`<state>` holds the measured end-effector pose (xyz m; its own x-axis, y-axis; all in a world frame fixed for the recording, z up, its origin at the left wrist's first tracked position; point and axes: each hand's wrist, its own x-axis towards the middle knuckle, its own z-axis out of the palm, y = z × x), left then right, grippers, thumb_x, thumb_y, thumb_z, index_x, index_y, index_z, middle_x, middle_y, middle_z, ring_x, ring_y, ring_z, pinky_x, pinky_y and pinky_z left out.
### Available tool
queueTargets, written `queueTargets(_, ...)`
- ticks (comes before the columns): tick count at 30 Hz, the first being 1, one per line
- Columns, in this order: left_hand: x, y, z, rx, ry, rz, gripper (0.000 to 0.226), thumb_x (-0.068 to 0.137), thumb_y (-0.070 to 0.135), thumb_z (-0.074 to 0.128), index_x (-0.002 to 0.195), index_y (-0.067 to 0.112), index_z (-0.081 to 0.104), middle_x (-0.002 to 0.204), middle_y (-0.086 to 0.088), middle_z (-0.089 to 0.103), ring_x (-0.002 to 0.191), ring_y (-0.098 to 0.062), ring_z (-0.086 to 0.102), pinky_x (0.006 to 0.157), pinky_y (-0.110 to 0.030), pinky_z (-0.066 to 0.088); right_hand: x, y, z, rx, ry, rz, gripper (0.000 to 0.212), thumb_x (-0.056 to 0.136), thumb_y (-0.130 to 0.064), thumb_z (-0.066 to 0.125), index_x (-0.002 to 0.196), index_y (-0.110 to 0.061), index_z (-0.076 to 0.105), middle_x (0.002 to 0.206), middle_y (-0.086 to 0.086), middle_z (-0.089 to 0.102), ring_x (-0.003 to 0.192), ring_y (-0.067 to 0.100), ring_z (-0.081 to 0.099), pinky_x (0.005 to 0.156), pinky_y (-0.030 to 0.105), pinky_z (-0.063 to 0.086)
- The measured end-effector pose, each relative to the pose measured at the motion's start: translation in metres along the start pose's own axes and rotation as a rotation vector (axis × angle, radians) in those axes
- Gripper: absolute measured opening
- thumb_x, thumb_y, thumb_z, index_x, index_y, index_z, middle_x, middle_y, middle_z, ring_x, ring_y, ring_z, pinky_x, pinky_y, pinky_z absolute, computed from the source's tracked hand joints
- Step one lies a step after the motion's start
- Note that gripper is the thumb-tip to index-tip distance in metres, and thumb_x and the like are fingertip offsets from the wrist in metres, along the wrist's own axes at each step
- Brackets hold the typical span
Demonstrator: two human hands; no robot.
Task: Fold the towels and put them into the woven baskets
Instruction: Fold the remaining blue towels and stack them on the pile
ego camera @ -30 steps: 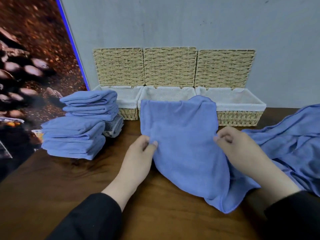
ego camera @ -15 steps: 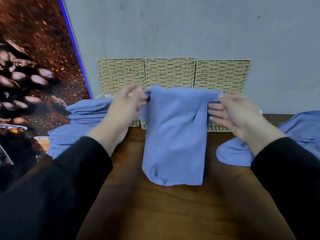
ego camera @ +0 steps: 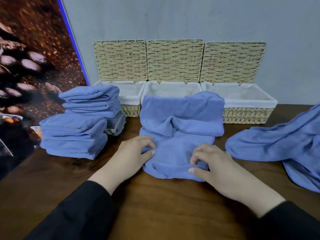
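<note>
Behind towel (ego camera: 180,129), 3 unfilled baskets (ego camera: 249,115)

Near edge: bare surface (ego camera: 164,205) in front of both sleeves, open for passing.
Centre: blue towel (ego camera: 180,135) lies across the way to the middle basket (ego camera: 173,87), its far fold against the basket's front.
Left: stack of folded towels (ego camera: 78,132) stands before the left basket (ego camera: 128,94).
Right: loose towel heap (ego camera: 280,144) fills that side; right basket (ego camera: 245,115) front is unblocked.
Behind: raised lids (ego camera: 174,59) against the wall.
</note>
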<state>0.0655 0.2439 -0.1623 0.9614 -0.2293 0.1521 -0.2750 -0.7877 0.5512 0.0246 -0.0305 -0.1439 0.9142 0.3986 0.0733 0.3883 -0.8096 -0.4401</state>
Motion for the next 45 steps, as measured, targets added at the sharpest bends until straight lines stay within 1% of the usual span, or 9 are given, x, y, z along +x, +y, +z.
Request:
queueTargets(6,0.006,0.014,-0.005,-0.087,0.424,0.152,0.009,0.098,0.027,0.06,0.09,0.025,0.064,0.09,0.012,0.059,0.086,-0.006,0.056,0.085,-0.032,0.047,0.02,0.005,-0.003,0.332,0.39,0.166,0.024,0.099,-0.036,0.059,0.082,-0.02,0.061,0.073,0.005,0.064,0.068,0.019,0.057,0.064,0.031,0.043)
queueTargets(12,-0.007,0.032,0.01,0.065,-0.048,0.297,0.026,0.087,0.063,0.063,0.101,0.041,0.059,0.107,0.025,0.058,0.105,0.003,0.053,0.093,-0.027,0.036,0.036,0.026,-0.003,0.391,0.479,0.31,0.036,0.102,-0.038,0.057,0.084,-0.007,0.065,0.089,0.016,0.07,0.091,0.029,0.067,0.08,0.047,0.053)
queueTargets(16,0.006,0.038,0.019,-0.202,0.123,0.192,0.021,0.097,0.022,0.06,0.077,0.019,0.056,0.066,0.008,0.047,0.064,-0.002,0.041,0.064,-0.027,0.032,0.037,0.029,-0.003,0.428,0.481,0.315,0.035,0.101,-0.037,0.058,0.083,-0.009,0.066,0.086,0.016,0.071,0.087,0.029,0.067,0.076,0.045,0.053)
queueTargets(23,0.014,0.021,0.007,-0.597,0.278,-0.113,0.035,0.098,0.034,0.064,0.091,0.0,0.066,0.093,-0.024,0.066,0.079,-0.015,0.058,0.073,-0.034,0.041,0.034,0.022,-0.006,0.488,0.692,0.223,0.021,0.1,-0.038,0.057,0.086,-0.023,0.062,0.085,0.002,0.068,0.08,0.018,0.062,0.068,0.025,0.045)
queueTargets(29,0.006,0.031,-0.003,-0.38,0.482,-0.056,0.008,0.094,0.027,0.069,0.094,0.028,0.061,0.061,-0.003,0.055,0.056,-0.014,0.051,0.057,-0.022,0.042,0.023,0.0,-0.002,0.309,0.289,-0.049,0.017,0.086,-0.045,0.073,0.095,-0.033,0.063,0.098,-0.014,0.059,0.098,0.01,0.06,0.082,0.021,0.045)
queueTargets(32,-0.005,0.042,0.002,-0.322,0.233,0.077,0.02,0.087,0.05,0.066,0.097,0.033,0.064,0.079,0.007,0.065,0.077,-0.01,0.063,0.074,-0.026,0.05,0.027,0.005,0.012,0.138,0.11,-0.008,0.038,0.083,-0.053,0.074,0.115,-0.037,0.062,0.109,-0.023,0.055,0.111,0.001,0.053,0.099,0.03,0.043)
queueTargets(36,-0.005,0.045,0.014,0.0,0.022,0.14,0.059,0.078,0.067,0.068,0.13,0.04,0.06,0.118,0.025,0.05,0.11,0.005,0.044,0.1,-0.019,0.035,0.035,0.006,0.019,0.128,0.202,0.037,0.037,0.086,-0.042,0.075,0.119,-0.032,0.062,0.102,-0.014,0.055,0.101,0.009,0.053,0.095,0.043,0.045)
queueTargets(39,-0.005,0.047,0.02,0.084,0.04,0.143,0.063,0.082,0.065,0.068,0.138,0.04,0.054,0.124,0.023,0.045,0.108,0.007,0.038,0.104,-0.022,0.025,0.036,0.007,0.023,0.074,0.236,0.002,0.011,0.092,-0.036,0.07,0.096,-0.029,0.062,0.089,-0.011,0.053,0.087,0.012,0.053,0.084,0.044,0.047)
queueTargets(45,-0.006,0.058,0.028,0.179,0.287,0.173,0.02,0.097,0.041,0.057,0.113,0.033,0.065,0.116,0.015,0.056,0.109,-0.005,0.052,0.094,-0.025,0.03,0.031,-0.007,0.016,0.233,0.428,-0.02,0.023,0.097,-0.035,0.059,0.081,-0.025,0.045,0.075,-0.01,0.047,0.072,0.01,0.046,0.065,0.023,0.037)
